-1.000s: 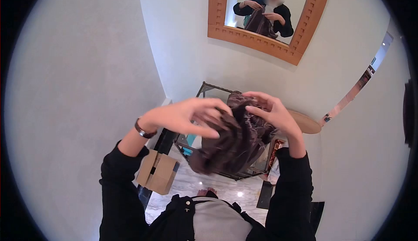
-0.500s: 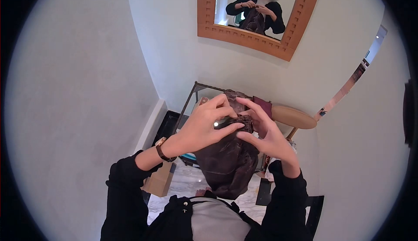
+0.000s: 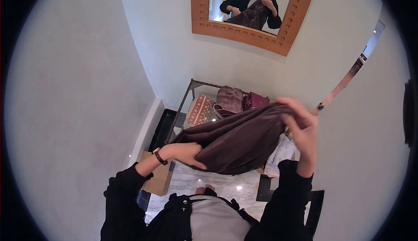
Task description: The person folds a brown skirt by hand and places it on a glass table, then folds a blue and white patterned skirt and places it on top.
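Note:
A dark brown, slightly shiny cloth is stretched slantwise between my two hands, its folds running from lower left to upper right. At its upper right end, my right hand pinches the edge between thumb and fingers, a little blurred. My left hand grips the lower left part, with some fingertips hidden by the fabric. Behind the cloth, a glass-topped table with a dark metal frame holds a folded mauve-brown bundle, a maroon folded item and an orange-patterned item.
A wood-framed mirror hangs on the wall ahead, reflecting a person with the cloth. A cardboard box stands on the marble floor at left. Whitish fabric shows at right. Walls rise on both sides.
My hands were close together at the cloth's gathered top; now they are wide apart. The cloth has swung from hanging down to a slanting stretch, uncovering the items on the table.

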`<state>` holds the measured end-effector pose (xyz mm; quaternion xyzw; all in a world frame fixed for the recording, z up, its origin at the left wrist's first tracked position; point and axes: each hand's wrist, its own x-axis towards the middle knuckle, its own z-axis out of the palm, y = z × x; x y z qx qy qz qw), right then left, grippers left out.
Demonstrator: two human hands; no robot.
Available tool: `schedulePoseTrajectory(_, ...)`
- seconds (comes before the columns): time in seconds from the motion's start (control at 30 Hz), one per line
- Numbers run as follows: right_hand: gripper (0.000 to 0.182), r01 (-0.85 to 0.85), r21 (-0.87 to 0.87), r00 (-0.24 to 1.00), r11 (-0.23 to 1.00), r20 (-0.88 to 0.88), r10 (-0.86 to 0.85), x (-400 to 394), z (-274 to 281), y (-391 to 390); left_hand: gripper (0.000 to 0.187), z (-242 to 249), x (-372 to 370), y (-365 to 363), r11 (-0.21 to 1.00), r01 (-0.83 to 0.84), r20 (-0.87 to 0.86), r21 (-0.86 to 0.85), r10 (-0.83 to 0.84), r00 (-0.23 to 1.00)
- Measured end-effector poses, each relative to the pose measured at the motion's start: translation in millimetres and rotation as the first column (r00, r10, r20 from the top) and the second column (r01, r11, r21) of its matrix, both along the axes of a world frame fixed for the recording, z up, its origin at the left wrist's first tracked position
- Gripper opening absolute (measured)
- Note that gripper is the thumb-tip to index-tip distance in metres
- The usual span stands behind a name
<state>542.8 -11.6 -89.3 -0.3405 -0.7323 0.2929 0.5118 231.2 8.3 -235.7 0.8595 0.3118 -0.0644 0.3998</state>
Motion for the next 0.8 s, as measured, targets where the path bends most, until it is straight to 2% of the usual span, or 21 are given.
schedulePoseTrajectory(0.03,0.032,0.069,0.038,0.996,0.997,-0.058,-0.066,13,-2,2,0.054,-18,-14,-2,0.995,0.017,-0.074,0.094,-0.010,0.997)
schedulePoseTrajectory(0.13,0.028,0.283,0.045,0.959,0.958,-0.044,-0.281,53,-4,11,0.041,-22,-47,-12,0.941,-0.037,-0.181,0.338,0.104,0.978)
schedulePoseTrajectory(0.23,0.026,0.409,-0.019,0.909,0.913,-0.082,-0.409,83,-29,28,0.021,13,-58,-29,0.760,-0.210,-0.028,0.615,0.287,0.958)
schedulePoseTrajectory(0.33,0.028,0.457,-0.078,0.871,0.886,-0.162,-0.464,107,-55,43,0.012,92,-46,-51,0.480,-0.232,0.160,0.846,0.187,0.969)
schedulePoseTrajectory(0.43,0.029,0.483,-0.098,0.850,0.870,-0.187,-0.493,120,-67,49,0.011,134,-45,-65,0.355,-0.175,0.206,0.918,-0.050,0.977)
schedulePoseTrajectory(0.53,0.029,0.518,-0.096,0.822,0.850,-0.221,-0.525,117,-69,49,0.015,152,-53,-69,0.255,-0.158,0.179,0.954,-0.063,0.982)
schedulePoseTrajectory(0.63,0.030,0.511,-0.095,0.824,0.854,-0.227,-0.519,119,-69,48,0.022,163,-65,-69,0.042,-0.168,0.169,0.985,-0.013,0.986)
schedulePoseTrajectory(0.73,0.030,0.502,-0.087,0.830,0.860,-0.230,-0.508,121,-70,44,0.028,181,-68,-65,0.139,-0.259,0.249,0.956,0.082,0.965)
schedulePoseTrajectory(0.8,0.030,0.502,-0.090,0.830,0.860,-0.227,-0.509,120,-69,40,0.028,183,-66,-60,0.149,-0.377,0.348,0.914,0.185,0.919)
